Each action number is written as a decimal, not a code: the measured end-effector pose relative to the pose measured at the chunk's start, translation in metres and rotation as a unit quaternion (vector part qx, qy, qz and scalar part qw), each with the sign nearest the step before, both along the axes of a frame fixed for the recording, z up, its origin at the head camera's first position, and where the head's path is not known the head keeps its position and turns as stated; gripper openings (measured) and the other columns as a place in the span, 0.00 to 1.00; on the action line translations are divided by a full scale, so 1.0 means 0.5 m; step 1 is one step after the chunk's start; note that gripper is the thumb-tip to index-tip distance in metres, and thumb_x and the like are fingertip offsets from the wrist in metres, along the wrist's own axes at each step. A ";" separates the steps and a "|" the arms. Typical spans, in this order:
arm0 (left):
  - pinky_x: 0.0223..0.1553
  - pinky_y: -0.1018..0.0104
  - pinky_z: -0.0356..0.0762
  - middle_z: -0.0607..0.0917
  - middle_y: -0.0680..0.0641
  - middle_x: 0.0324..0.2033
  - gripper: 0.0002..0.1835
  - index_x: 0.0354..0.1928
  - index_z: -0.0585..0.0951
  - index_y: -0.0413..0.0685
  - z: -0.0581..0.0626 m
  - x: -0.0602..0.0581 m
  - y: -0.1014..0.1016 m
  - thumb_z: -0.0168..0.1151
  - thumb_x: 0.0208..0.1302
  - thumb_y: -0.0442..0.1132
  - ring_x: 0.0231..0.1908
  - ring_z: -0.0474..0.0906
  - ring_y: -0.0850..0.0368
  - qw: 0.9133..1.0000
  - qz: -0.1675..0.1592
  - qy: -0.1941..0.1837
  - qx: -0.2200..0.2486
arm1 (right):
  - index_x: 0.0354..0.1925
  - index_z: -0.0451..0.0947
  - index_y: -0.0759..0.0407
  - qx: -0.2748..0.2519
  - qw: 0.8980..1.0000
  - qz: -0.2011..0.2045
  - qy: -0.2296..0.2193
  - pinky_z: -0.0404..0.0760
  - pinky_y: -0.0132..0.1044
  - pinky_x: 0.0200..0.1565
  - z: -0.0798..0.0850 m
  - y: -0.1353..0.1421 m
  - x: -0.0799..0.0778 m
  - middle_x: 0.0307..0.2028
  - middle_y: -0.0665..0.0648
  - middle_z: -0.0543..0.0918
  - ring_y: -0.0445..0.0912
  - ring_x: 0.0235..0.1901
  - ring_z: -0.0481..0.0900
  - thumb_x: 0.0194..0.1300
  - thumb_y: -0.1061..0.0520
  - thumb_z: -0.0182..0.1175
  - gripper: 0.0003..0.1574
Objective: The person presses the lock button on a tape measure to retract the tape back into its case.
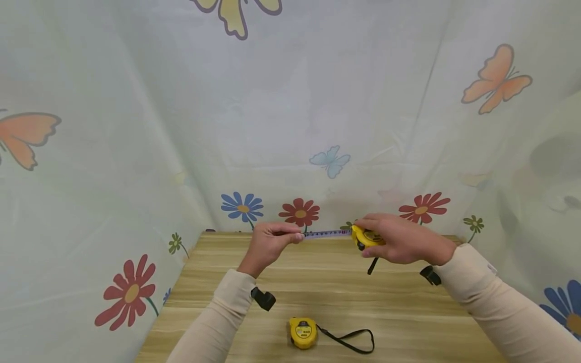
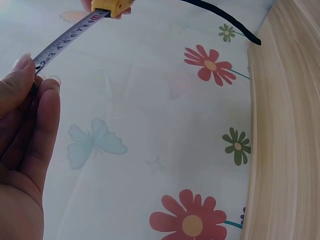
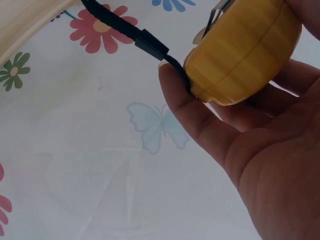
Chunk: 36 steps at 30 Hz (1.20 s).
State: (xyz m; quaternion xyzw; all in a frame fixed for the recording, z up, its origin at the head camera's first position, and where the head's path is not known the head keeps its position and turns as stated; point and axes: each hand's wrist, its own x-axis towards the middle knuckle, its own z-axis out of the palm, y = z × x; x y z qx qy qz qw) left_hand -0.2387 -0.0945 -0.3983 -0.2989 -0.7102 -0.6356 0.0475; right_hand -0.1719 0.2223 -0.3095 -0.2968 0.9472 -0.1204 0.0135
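Observation:
My right hand (image 1: pixel 399 239) grips a yellow tape measure (image 1: pixel 366 236), raised above the far part of the table. A short length of its blade (image 1: pixel 328 233) is drawn out to the left. Between thumb and fingers, my left hand (image 1: pixel 272 244) pinches the blade's free end, hiding the tip. In the left wrist view the printed numbers on the blade (image 2: pixel 70 37) face the camera. The case's black wrist strap (image 3: pixel 117 25) hangs loose in the right wrist view. A second yellow tape measure (image 1: pixel 303 331) lies on the table between my forearms.
The second tape measure's black strap (image 1: pixel 347 343) is looped out to its right on the wood-grain table (image 1: pixel 336 287). A pale curtain (image 1: pixel 281 101) printed with flowers and butterflies rises behind the table and along both sides. Black wrist mounts (image 1: pixel 263 298) sit at both cuffs.

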 end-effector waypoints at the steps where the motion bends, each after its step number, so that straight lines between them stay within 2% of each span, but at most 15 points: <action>1: 0.45 0.65 0.90 0.91 0.32 0.43 0.08 0.43 0.91 0.37 0.001 0.000 0.001 0.73 0.64 0.31 0.38 0.91 0.64 1.000 -0.001 0.000 0.001 | 0.70 0.74 0.63 0.000 1.000 0.001 0.000 0.82 0.39 0.46 0.000 -0.001 0.000 0.50 0.52 0.81 0.42 0.42 0.76 0.68 0.48 0.71 0.38; 7: 0.45 0.64 0.90 0.91 0.31 0.42 0.08 0.43 0.91 0.35 0.001 0.000 0.004 0.72 0.64 0.30 0.38 0.91 0.63 1.000 -0.012 0.012 0.004 | 0.71 0.73 0.63 0.002 1.000 -0.001 -0.006 0.82 0.39 0.46 0.002 -0.004 0.002 0.51 0.52 0.81 0.41 0.42 0.76 0.68 0.48 0.71 0.39; 17: 0.46 0.64 0.90 0.91 0.30 0.42 0.09 0.44 0.89 0.29 0.003 0.008 0.009 0.71 0.65 0.30 0.38 0.91 0.64 1.000 -0.017 -0.006 0.008 | 0.68 0.75 0.62 -0.006 1.000 0.007 -0.011 0.81 0.36 0.44 -0.001 -0.007 0.003 0.47 0.50 0.80 0.40 0.40 0.75 0.68 0.46 0.70 0.37; 22: 0.46 0.63 0.90 0.90 0.29 0.42 0.08 0.43 0.91 0.34 0.001 0.009 0.015 0.72 0.65 0.32 0.38 0.91 0.63 1.000 -0.015 0.000 0.004 | 0.68 0.75 0.63 -0.009 1.000 0.014 -0.007 0.81 0.37 0.43 -0.001 -0.007 0.004 0.48 0.52 0.81 0.40 0.40 0.75 0.69 0.46 0.70 0.37; 27: 0.45 0.64 0.90 0.91 0.33 0.42 0.07 0.43 0.92 0.39 0.002 0.010 0.020 0.73 0.64 0.33 0.39 0.90 0.63 1.000 -0.012 0.010 -0.007 | 0.68 0.75 0.62 -0.010 1.000 0.009 -0.013 0.82 0.37 0.44 -0.001 -0.007 0.007 0.49 0.51 0.80 0.41 0.41 0.75 0.68 0.47 0.71 0.37; 36: 0.45 0.64 0.90 0.91 0.34 0.41 0.10 0.44 0.90 0.32 0.005 0.012 0.025 0.72 0.65 0.32 0.38 0.90 0.65 1.000 -0.019 0.015 -0.007 | 0.69 0.75 0.62 -0.010 1.000 0.011 -0.013 0.82 0.39 0.46 -0.001 -0.009 0.005 0.51 0.53 0.81 0.41 0.42 0.76 0.69 0.46 0.70 0.38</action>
